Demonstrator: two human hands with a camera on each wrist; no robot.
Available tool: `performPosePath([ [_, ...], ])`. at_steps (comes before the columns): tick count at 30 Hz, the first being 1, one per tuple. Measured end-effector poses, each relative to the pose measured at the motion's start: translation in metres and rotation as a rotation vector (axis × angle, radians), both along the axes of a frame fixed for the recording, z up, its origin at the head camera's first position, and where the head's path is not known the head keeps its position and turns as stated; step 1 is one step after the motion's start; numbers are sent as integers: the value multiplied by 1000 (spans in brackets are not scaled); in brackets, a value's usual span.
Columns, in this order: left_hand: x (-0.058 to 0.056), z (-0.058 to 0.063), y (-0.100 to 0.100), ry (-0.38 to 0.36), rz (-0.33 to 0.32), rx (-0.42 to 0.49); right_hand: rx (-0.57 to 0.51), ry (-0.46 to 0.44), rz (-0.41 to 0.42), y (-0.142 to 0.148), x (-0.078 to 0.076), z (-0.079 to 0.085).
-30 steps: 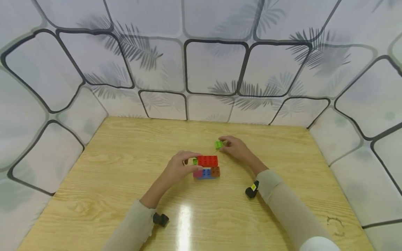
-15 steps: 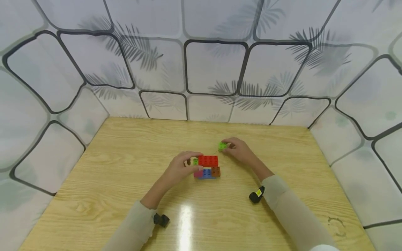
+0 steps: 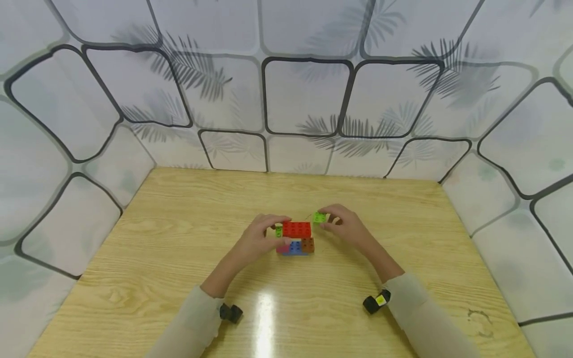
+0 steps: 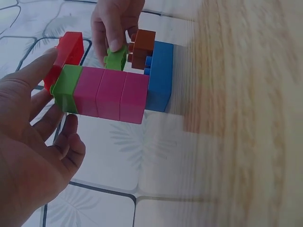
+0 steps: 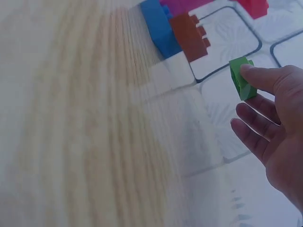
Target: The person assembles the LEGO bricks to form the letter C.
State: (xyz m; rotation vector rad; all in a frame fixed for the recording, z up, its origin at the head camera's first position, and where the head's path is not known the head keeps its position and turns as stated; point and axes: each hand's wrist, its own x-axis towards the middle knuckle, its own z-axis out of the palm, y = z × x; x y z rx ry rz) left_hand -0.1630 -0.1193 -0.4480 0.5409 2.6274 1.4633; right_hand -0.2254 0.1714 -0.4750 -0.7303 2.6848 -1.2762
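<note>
A small block build stands mid-table: a red brick on top, with pink, blue and brown bricks below and a green piece at its left end. My left hand grips the build's left end; the left wrist view shows thumb and fingers around the green and pink bricks. My right hand pinches a small green brick just right of and behind the red brick, held above the table. The same green brick shows between its fingertips in the right wrist view.
The wooden table is walled on three sides by a white panel with black outlines and leaf prints. A wrist camera sits on the left sleeve and another on the right.
My right hand has carried the green brick down and leftward, from behind the build to beside the red brick's right end. The left hand stayed on the build.
</note>
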Motion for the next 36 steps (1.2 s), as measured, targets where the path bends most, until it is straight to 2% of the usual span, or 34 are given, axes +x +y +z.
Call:
performPosePath([
  [7, -3, 2, 7, 14, -34, 24, -29, 20, 18, 1, 26, 10],
  [17, -8, 3, 20, 36, -42, 16, -65, 38, 60, -5, 44, 14],
  [27, -9, 4, 27, 32, -48, 20, -118, 32, 94, -12, 49, 14],
  [31, -9, 3, 28, 55, -56, 37, -154, -13, 92, -15, 50, 13],
  [36, -9, 1, 29, 72, -79, 77, -254, -99, 92, -18, 53, 10],
])
